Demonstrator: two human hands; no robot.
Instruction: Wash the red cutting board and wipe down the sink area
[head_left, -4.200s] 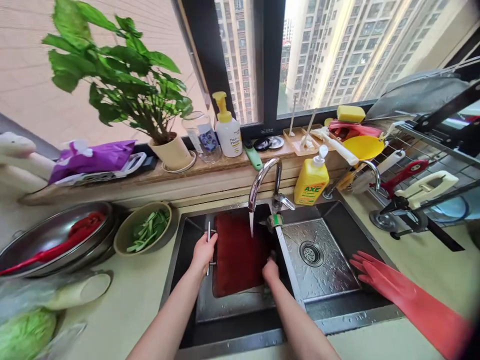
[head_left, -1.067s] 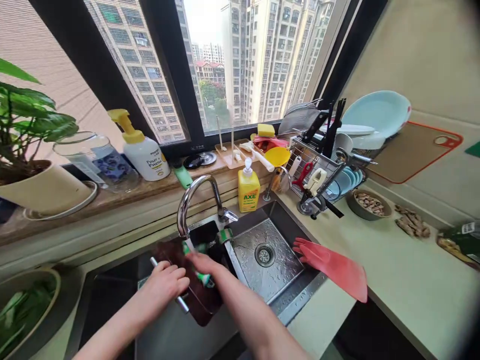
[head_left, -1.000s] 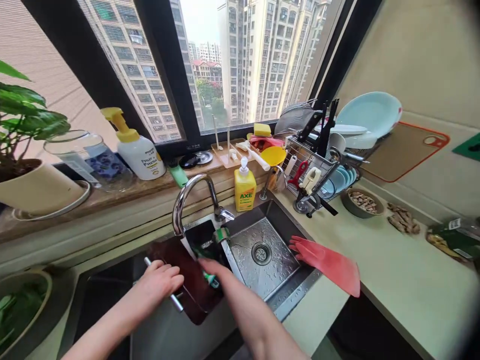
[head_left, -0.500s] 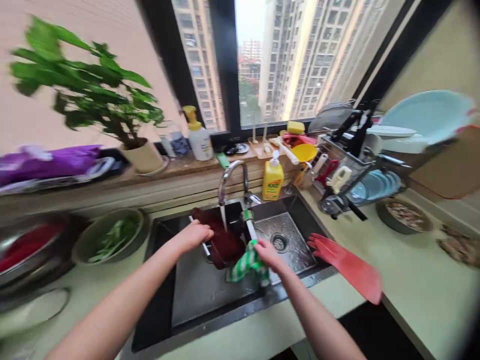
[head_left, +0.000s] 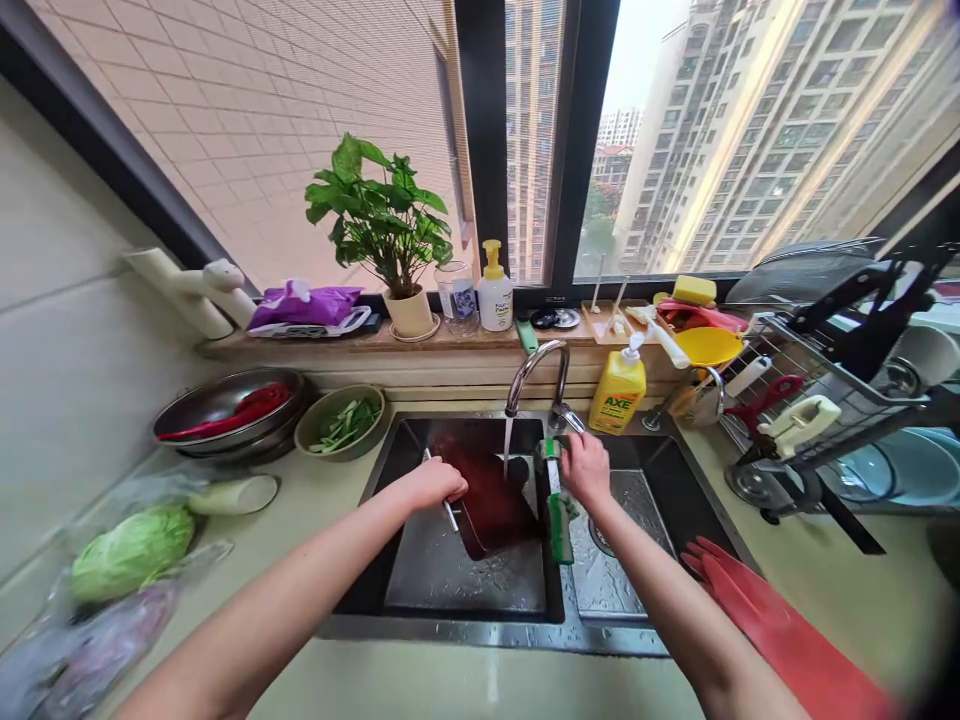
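My left hand (head_left: 442,482) is closed on the silver edge bar of a dark red tray-like thing (head_left: 487,510), which tilts in the left sink basin. Its exact kind I cannot make out. Water from the curved tap (head_left: 536,355) runs onto it. A green and white checked cloth (head_left: 561,530) drapes over the divider between the basins. Just right of the cloth is my right hand (head_left: 586,468), its fingers curled, close below the tap lever (head_left: 574,422). Whether those fingers touch the lever or hold the cloth is hidden.
A pink rubber glove (head_left: 772,610) lies on the right counter. A yellow AXE bottle (head_left: 619,390) stands behind the sink; a wire rack (head_left: 825,385) with utensils is at right. Left are a bowl of greens (head_left: 341,450), pans (head_left: 225,400) and a bagged cabbage (head_left: 135,552).
The view has swung left. My right hand has moved up from the loose end of the checked cloth toward the tap lever. My left hand keeps its grip on the dark red thing.
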